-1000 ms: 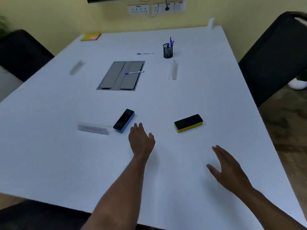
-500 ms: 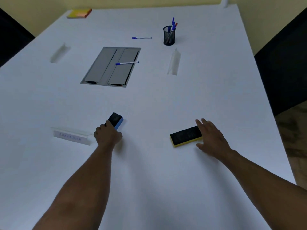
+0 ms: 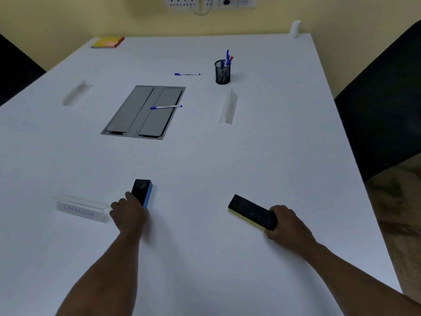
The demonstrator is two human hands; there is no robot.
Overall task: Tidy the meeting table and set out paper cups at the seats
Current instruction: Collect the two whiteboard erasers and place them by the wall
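Erasers first: my left hand point(image 3: 128, 215) has its fingers wrapped over the near end of the blue-backed eraser point(image 3: 142, 192), and my right hand point(image 3: 288, 224) grips the near end of the yellow-backed eraser point(image 3: 251, 212), which looks tilted up off the bench point(image 3: 205, 258). I judge I hold both at once to clear them in one go. A clear nameplate point(image 3: 82, 209) stands just beside my left hand. Further out, one pen point(image 3: 166, 107) lies on the grey cable hatch point(image 3: 136, 115), another pen point(image 3: 187, 74) lies near the mesh pen cup point(image 3: 222, 71), probably their home. No paper cups visible yet.
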